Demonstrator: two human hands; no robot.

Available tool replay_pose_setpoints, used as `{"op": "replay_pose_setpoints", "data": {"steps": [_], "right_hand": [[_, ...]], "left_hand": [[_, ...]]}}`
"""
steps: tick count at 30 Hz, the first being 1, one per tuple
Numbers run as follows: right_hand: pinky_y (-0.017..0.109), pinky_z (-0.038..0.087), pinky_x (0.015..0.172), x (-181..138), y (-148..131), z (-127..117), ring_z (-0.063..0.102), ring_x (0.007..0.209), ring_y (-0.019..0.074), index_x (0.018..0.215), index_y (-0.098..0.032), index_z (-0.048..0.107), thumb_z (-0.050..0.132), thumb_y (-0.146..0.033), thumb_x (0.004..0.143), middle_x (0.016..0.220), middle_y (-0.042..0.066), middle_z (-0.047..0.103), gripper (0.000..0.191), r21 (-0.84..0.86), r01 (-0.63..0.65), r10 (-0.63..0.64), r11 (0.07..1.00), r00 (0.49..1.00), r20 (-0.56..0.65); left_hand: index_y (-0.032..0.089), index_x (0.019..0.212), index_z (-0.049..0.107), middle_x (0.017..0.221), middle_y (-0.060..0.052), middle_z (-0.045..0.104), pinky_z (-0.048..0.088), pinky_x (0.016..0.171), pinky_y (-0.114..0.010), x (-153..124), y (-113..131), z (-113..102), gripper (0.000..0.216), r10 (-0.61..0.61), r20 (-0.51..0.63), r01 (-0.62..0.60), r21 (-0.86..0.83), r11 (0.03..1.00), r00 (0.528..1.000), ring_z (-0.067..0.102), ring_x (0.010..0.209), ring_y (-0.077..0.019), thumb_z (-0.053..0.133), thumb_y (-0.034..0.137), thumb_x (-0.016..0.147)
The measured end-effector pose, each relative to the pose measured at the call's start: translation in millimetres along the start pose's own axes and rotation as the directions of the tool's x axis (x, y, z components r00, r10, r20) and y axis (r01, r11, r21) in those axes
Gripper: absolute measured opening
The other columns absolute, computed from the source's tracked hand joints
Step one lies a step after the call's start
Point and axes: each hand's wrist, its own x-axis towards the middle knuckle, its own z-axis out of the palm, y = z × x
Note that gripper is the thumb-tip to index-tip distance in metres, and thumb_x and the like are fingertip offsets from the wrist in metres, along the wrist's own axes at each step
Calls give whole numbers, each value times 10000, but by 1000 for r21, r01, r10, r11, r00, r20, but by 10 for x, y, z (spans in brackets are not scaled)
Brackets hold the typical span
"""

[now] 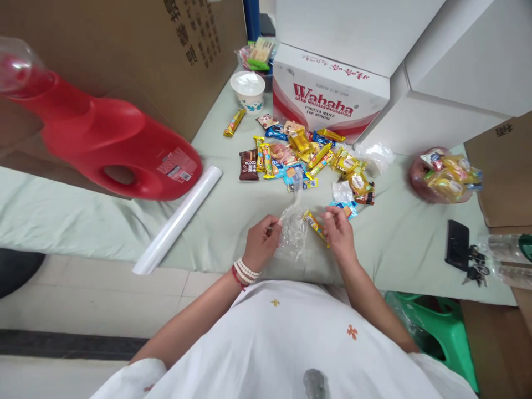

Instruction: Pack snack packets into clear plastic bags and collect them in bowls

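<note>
My left hand [264, 238], with a beaded bracelet at the wrist, pinches the edge of a crumpled clear plastic bag [293, 238]. The bag hangs loosely over the cloth, and I see nothing inside it. My right hand [338, 230] is to the right of the bag, fingers loosely bent and apart, with nothing visible in them. A yellow snack packet [315, 226] lies slanted right beside it; its near end reaches the hand, and whether they touch I cannot tell. Beyond both hands spreads a pile of wrapped snacks [301, 147], with a brown cocoa packet [249, 165] at its left edge.
A red jug [112, 138] and a white roll [178, 221] are on the left. Behind the snacks stand a paper cup [248, 91] and a Wahaha water box [328, 94]. Rightward are a bowl of snacks [419, 180], a black case with keys [458, 244] and clear bottles [505, 249].
</note>
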Motion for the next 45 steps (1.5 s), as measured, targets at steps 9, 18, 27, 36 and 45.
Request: {"op": "replay_pose_setpoints", "data": {"steps": [9, 18, 27, 36, 45], "right_hand": [[256, 408, 623, 199, 58, 80, 511, 654, 135, 844, -210, 648, 714, -369, 781, 730, -21, 616, 184, -22, 55, -57, 998, 992, -111], [359, 501, 800, -387, 14, 353, 617, 982, 253, 1177, -253, 697, 738, -424, 894, 1130, 112, 656, 333, -425, 678, -439, 600, 723, 534], [347, 516, 780, -224, 165, 306, 638, 889, 213, 1028, -252, 719, 528, -279, 1021, 941, 79, 680, 193, -363, 682, -460, 635, 711, 531], [326, 460, 670, -240, 107, 241, 563, 722, 185, 958, -253, 710, 574, -350, 998, 848, 47, 641, 172, -287, 576, -412, 765, 781, 470], [363, 496, 750, -381, 87, 239, 596, 845, 209, 1032, -271, 718, 678, -368, 941, 997, 72, 665, 139, -276, 614, -494, 739, 773, 398]], "left_hand": [[224, 771, 594, 641, 63, 534, 385, 470, -223, 160, -224, -30, 272, -124, -146, 91, -216, 972, 981, 497, 504, -102, 690, 466, 850], [221, 843, 604, 776, -16, 639, 489, 500, -267, 109, -92, -55, 359, -299, -2, 266, -451, 852, 954, 616, 580, -142, 642, 578, 852], [158, 857, 706, 867, -33, 689, 565, 589, -270, -5, -148, -217, 307, -341, 227, 408, -430, 805, 912, 663, 757, -167, 818, 329, 627], [154, 718, 724, 685, -24, 668, 333, 450, -199, -78, -83, -236, 311, -280, 292, 376, -363, 852, 915, 531, 537, -84, 869, 423, 659], [157, 709, 731, 545, 6, 574, 290, 472, -214, -81, -96, -120, 321, -217, 296, 302, -281, 911, 930, 462, 505, -87, 823, 465, 706]]}}
